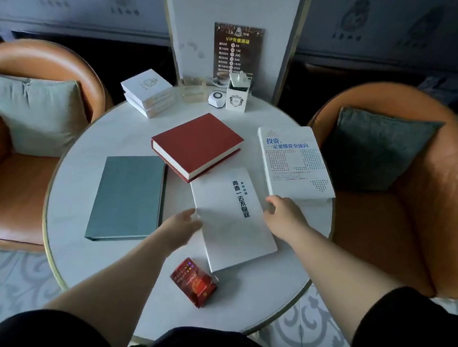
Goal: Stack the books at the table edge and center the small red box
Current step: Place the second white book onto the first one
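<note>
Left hand [180, 225]: fingers loosely spread, holding nothing, tips at the left long edge of the white paperback [232, 218]; contact cannot be confirmed. Right hand [283, 215]: fingers curled down at the same book's right edge, just below the near corner of the dotted-cover white book [295, 162]; whether they grip an edge or only rest there cannot be told. Between the two hands the white paperback lies flat and skewed, its far corner tucked under or against the red hardcover [197, 145], which sits angled on what looks like a second red cover beneath. Left of the left fingers, apart from them, the grey-green hardcover [129, 196] lies flat. Behind the left wrist, near the front rim of the round table [76, 257], the small red box [193, 282] lies tilted, off centre; books unstacked. Judgement: the step is taking up the paperback. Risks: lifting it could drag the red hardcover askew if the corner is pinned; a forearm sweeping back could knock the box off the rim; the dotted book overhangs the right rim and a nudge could tip it.
</note>
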The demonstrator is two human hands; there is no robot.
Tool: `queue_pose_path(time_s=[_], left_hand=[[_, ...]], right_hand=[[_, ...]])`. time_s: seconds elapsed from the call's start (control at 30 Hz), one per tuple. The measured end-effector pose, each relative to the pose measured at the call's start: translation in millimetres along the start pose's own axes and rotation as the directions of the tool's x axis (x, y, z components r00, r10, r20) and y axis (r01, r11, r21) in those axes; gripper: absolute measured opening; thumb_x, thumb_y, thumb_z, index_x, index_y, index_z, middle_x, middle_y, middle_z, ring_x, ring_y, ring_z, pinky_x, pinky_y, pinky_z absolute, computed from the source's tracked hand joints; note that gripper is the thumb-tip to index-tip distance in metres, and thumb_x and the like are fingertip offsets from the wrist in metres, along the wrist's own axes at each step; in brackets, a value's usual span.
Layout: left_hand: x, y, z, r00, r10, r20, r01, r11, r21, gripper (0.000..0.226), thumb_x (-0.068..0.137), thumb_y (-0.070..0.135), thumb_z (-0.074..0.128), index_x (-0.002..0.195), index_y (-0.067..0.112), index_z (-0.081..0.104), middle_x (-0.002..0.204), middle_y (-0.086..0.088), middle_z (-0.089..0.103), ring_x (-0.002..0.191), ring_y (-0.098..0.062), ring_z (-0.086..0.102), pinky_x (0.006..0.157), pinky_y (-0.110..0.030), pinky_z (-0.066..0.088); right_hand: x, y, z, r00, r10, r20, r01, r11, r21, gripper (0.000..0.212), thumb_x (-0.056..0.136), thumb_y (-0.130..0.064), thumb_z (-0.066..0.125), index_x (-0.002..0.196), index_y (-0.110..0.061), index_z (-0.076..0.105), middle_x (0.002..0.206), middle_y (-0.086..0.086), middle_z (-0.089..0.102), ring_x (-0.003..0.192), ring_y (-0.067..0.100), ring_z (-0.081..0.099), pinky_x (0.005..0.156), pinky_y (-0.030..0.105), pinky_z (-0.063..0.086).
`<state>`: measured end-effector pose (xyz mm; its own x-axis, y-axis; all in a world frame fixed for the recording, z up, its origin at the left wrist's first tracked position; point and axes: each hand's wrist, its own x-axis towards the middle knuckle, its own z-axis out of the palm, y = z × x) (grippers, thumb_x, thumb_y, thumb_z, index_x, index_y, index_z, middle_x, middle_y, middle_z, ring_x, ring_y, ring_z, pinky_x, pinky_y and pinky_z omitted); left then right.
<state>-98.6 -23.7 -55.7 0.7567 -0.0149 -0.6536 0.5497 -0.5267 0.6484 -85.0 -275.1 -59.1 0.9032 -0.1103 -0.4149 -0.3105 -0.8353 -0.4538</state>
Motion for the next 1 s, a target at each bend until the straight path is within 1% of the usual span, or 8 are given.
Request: queue_pose_path(time_s=[0.13,0.23,0.47,0.6,0.77,0.8,0.87,1.0], left_hand=[[-4,4,15,0.999,0.007,0.041,-0.002,0.992,-0.128,0.050,0.093,0.018,0.053,0.141,0.017,0.040,0.098,-0.003,0.055,0.079,-0.014,0.051,0.075,-0.030,0.049],[-10,7,23,1.000,0.004,0.026,0.002,0.972,-0.236,0.023,0.094,0.009,0.050,0.113,0.022,0.047,0.086,0.000,0.052,0.073,-0.011,0.048,0.067,-0.026,0.044],[-6,5,19,0.997,-0.079,-0.002,0.073,0.930,-0.359,0.008,0.093,0.013,0.052,0.095,0.019,0.058,0.097,-0.002,0.056,0.097,-0.020,0.051,0.090,-0.037,0.047],[-8,9,10,0.996,-0.090,-0.006,0.079,0.903,-0.421,0.012,0.091,0.014,0.052,0.092,0.019,0.063,0.106,-0.006,0.058,0.105,-0.024,0.052,0.092,-0.040,0.047],[-12,42,-1,0.994,-0.012,-0.109,-0.035,0.906,-0.422,0.019,0.091,0.015,0.054,0.105,0.012,0.067,0.097,-0.006,0.060,0.094,-0.023,0.055,0.088,-0.039,0.049],[-12,48,-1,0.992,0.004,-0.128,-0.059,0.902,-0.428,0.016,0.091,0.014,0.054,0.098,0.012,0.068,0.094,-0.005,0.059,0.093,-0.022,0.055,0.088,-0.039,0.049],[-13,61,0,0.989,0.029,-0.144,-0.093,0.882,-0.461,0.015,0.090,0.014,0.054,0.082,0.018,0.065,0.094,-0.005,0.059,0.094,-0.022,0.055,0.088,-0.039,0.049],[-12,79,12,0.993,0.056,-0.101,-0.103,0.823,-0.559,0.009,0.088,0.018,0.056,0.088,0.020,0.065,0.107,-0.003,0.064,0.102,-0.020,0.059,0.083,-0.037,0.048]], right_hand=[[-14,4,9,0.993,0.085,0.087,-0.085,0.996,-0.002,0.043,0.092,-0.024,0.049,0.135,-0.018,0.051,0.132,0.007,0.057,0.115,0.029,0.056,0.084,0.031,0.047],[-21,5,20,0.977,0.141,0.158,-0.156,0.984,0.084,0.029,0.086,-0.026,0.049,0.112,-0.018,0.060,0.105,0.005,0.066,0.094,0.026,0.061,0.077,0.031,0.051],[-26,-10,18,0.986,0.135,0.101,-0.155,0.962,0.225,0.016,0.083,-0.021,0.050,0.092,-0.018,0.063,0.074,-0.004,0.058,0.076,0.023,0.056,0.056,0.026,0.039],[-26,-22,3,0.997,0.068,0.036,-0.076,0.948,0.309,0.025,0.082,-0.016,0.050,0.099,-0.026,0.065,0.075,-0.011,0.057,0.075,0.017,0.054,0.055,0.024,0.037],[-22,-38,-28,0.994,0.069,-0.083,-0.036,0.937,0.348,0.014,0.083,-0.016,0.047,0.074,-0.019,0.057,0.066,-0.004,0.054,0.065,0.020,0.050,0.051,0.026,0.034],[-21,-40,-34,0.992,0.077,-0.103,-0.036,0.934,0.354,0.014,0.083,-0.016,0.046,0.073,-0.017,0.056,0.065,-0.002,0.054,0.067,0.022,0.050,0.051,0.026,0.034],[-18,-40,-49,0.985,0.095,-0.145,-0.036,0.929,0.367,0.014,0.083,-0.016,0.047,0.075,-0.015,0.058,0.067,0.000,0.056,0.068,0.022,0.051,0.053,0.026,0.034],[-12,-34,-75,0.973,0.095,-0.210,-0.007,0.923,0.385,0.016,0.084,-0.018,0.050,0.086,-0.014,0.066,0.076,0.002,0.060,0.078,0.026,0.053,0.057,0.027,0.037]])
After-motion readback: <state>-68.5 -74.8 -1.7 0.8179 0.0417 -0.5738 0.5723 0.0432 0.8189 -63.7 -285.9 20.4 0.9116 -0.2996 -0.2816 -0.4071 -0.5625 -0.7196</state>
